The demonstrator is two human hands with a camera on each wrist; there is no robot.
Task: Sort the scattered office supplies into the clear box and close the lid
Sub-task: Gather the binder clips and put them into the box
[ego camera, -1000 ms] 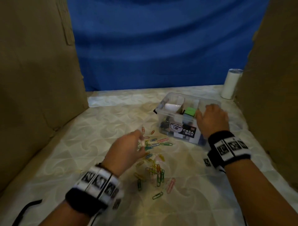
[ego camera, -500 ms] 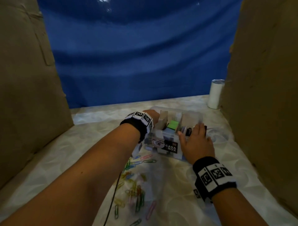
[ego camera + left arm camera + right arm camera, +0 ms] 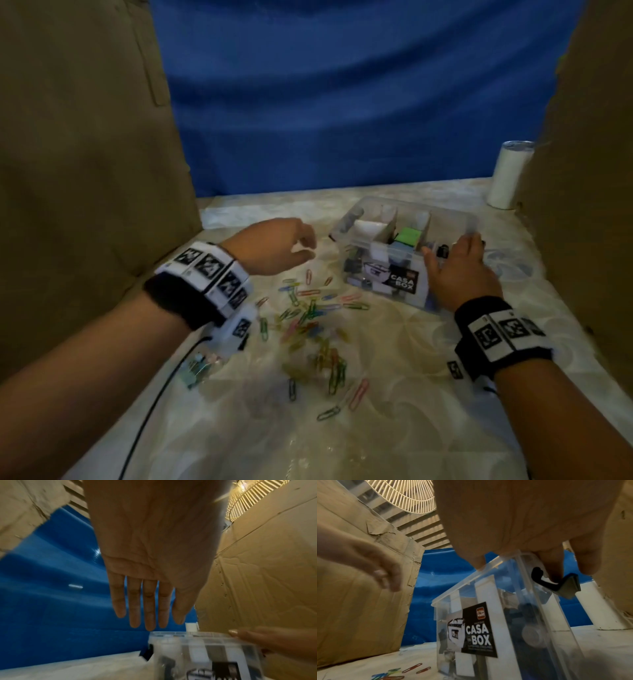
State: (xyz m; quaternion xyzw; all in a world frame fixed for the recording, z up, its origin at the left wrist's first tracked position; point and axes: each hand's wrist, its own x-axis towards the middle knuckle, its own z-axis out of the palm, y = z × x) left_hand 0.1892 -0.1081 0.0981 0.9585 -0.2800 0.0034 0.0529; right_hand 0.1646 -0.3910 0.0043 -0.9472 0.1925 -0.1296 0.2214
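Observation:
The clear box with a black "CASA BOX" label stands open on the table, split by white dividers. It holds a green block and dark items. My right hand grips the box's right end, thumb on the front wall and fingers over the rim by the black latch. My left hand hovers left of the box, fingers straight and empty, as the left wrist view shows. Several coloured paper clips lie scattered in front of the box.
Cardboard walls stand close on the left and on the right, with a blue cloth behind. A white cylinder stands at the back right. A black cable runs under my left forearm.
My left hand went from the paper clips to the box and has now drawn back to its left, empty. My right hand stayed on the box.

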